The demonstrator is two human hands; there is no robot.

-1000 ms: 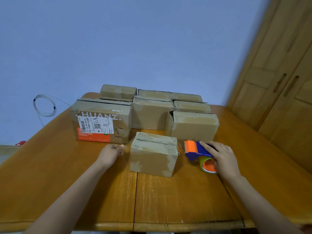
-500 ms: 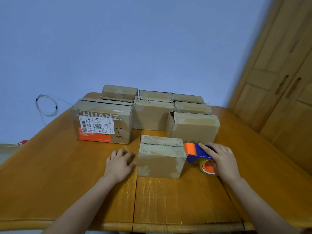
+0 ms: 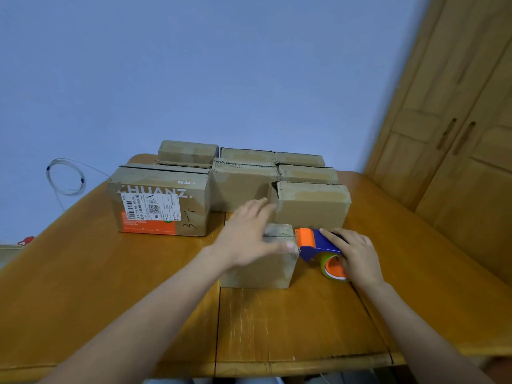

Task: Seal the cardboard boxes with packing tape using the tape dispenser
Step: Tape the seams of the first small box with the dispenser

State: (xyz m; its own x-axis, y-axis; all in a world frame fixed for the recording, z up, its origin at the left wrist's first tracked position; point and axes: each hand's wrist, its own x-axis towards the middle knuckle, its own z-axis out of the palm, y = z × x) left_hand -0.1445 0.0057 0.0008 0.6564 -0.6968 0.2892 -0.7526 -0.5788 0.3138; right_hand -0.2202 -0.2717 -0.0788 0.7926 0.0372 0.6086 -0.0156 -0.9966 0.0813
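The orange-brown wooden surface carries a small brown cardboard box under the left hand, with more cardboard boxes beyond both hands.

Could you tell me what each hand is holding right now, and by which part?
The right hand grips the tape dispenser by its blue handle. The left hand rests open on the small box.

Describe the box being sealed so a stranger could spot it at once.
On the wooden table, look in front of the cluster of cardboard boxes. The small box stands alone nearest the edge, under the left hand, with the orange-and-blue tape dispenser at its right side.
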